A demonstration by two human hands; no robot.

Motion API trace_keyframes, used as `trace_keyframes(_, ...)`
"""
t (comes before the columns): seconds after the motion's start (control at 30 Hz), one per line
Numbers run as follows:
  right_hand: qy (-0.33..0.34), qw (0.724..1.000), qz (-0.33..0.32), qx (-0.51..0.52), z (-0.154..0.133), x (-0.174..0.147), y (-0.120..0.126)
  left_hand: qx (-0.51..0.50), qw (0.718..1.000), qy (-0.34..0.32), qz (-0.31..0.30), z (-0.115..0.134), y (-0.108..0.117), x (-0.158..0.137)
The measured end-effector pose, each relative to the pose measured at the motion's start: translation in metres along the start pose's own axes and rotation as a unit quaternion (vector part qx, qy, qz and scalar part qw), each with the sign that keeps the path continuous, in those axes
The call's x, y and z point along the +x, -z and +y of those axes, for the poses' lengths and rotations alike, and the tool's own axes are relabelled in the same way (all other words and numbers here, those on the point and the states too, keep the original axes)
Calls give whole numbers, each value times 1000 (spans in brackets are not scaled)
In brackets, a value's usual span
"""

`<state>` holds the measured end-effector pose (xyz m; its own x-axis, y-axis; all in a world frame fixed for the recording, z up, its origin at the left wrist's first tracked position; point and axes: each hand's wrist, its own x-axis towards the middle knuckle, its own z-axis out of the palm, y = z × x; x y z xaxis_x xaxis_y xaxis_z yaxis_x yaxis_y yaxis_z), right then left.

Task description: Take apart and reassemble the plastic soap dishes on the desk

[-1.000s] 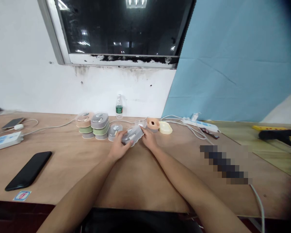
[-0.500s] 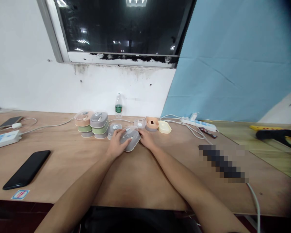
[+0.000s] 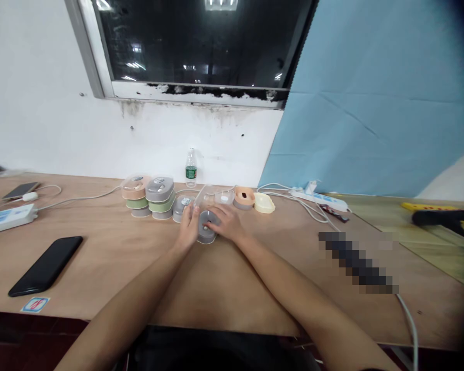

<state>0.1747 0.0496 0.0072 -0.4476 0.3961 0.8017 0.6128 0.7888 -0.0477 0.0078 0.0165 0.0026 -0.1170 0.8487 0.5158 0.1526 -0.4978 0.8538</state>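
A small grey box (image 3: 206, 236) sits on the table in front of me, its inside showing from above. A clear lid (image 3: 201, 195) stands tilted up behind it on its left side. My left hand (image 3: 187, 229) has its fingertips pressed at the lid's lower edge. My right hand (image 3: 226, 222) reaches over the box, fingers curled at its far right side and thumb over its middle; the exact contact is partly hidden. Just left stands another grey box with a clear lid (image 3: 181, 211). Behind my right hand lies a clear lid-like piece (image 3: 225, 197).
Two stacks of boxes, one peach-topped (image 3: 134, 191) and one grey-topped (image 3: 159, 191), stand left. A peach box (image 3: 244, 197) and a cream tray (image 3: 263, 203) lie right. A bottle (image 3: 191, 172), a black phone (image 3: 46, 265) and power strips (image 3: 320, 197) with cables are around.
The clear lid has come up off the grey box and tilted away. My left hand has turned upright with it, and my right hand has moved over the box.
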Motion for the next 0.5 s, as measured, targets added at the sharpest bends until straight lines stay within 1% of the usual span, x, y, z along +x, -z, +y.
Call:
trace_keyframes(0.1,46,999,4,6,-18,7,-8,-43,998,-17,-39,6,-8,-6)
trace_keyframes(0.17,51,999,17,6,-20,7,-12,-40,997,-29,-64,8,-8,-8)
trace_keyframes(0.2,43,999,26,4,-18,5,-12,-28,996,-38,-75,8,-6,-8)
trace_keyframes(0.23,28,999,34,1,-14,3,-12,-5,995,-54,-87,8,-3,-8)
trace_keyframes(0.3,-21,998,56,-8,-1,-1,-10,70,986,-103,-110,6,3,-7)
trace_keyframes(0.4,-97,993,70,-21,24,-5,-8,184,958,-166,-147,6,10,-6)
trace_keyframes(0.5,-153,986,54,-32,48,-6,-13,253,935,-169,-182,8,10,-9)
